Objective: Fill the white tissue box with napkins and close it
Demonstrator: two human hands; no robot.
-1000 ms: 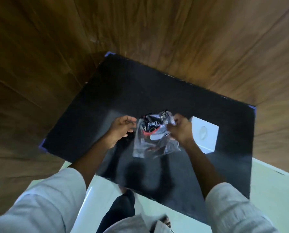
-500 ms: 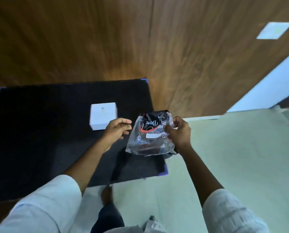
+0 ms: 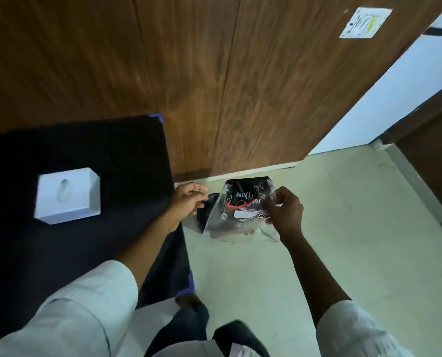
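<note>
Landmark: the black rectangular table top, with blue tape at its corners, fills the left side of the view.
Tissue box: the square white tissue box with an oval slot in its lid sits flat on the black table top, well in from the table's right edge, lid on.
Napkin packet: the clear plastic packet with black, red and white printing hangs in the air just off the table's right edge, over the pale green floor.
Right hand: the right hand is closed on the packet's right side, thumb and fingers pinching the film.
Left hand: the left hand is at the table's right edge, fingers loosely curled toward the packet's left side; whether they touch the plastic cannot be told.
Sleeves: both forearms come out of pale rolled sleeves.
Backdrop: a brown wood-panel wall stands behind the table.
</note>
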